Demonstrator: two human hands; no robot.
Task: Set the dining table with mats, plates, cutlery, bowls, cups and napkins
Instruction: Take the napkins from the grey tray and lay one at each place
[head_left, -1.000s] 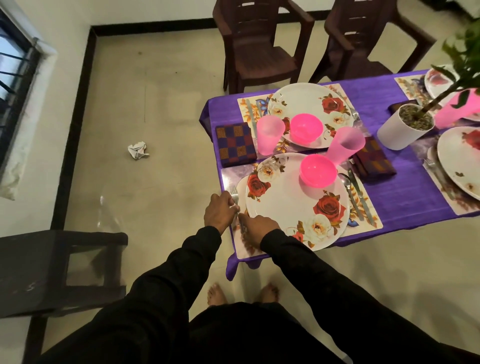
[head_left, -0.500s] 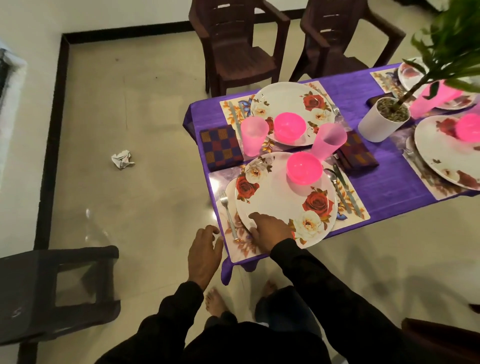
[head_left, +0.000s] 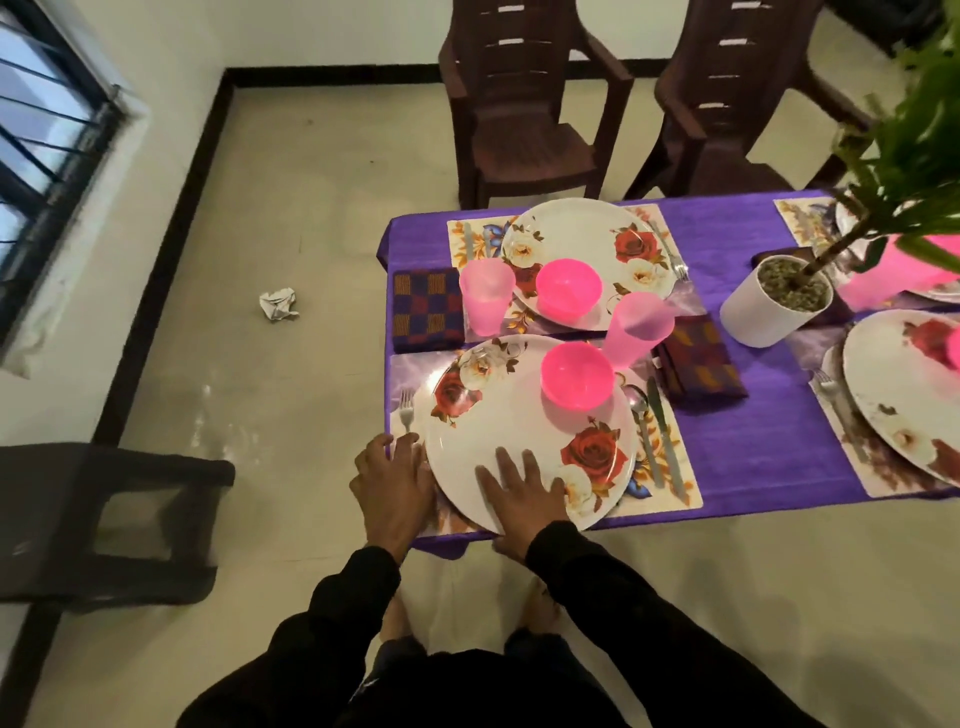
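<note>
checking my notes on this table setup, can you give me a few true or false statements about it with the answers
1. The right hand lies flat on the near plate. True.
2. The pink bowl on that plate is upside down. False: it sits upright, open side up.
3. The fork lies left of the near plate. True.
4. The left hand holds a pink cup. False: it rests at the plate's left edge, holding nothing; the cup stands beyond the plate.
5. A crumpled paper lies on the floor. True.

Fork (head_left: 406, 409) left of plate (head_left: 519, 415), bowl (head_left: 576, 373) on it, knife (head_left: 662, 423) seemingly right.
</note>
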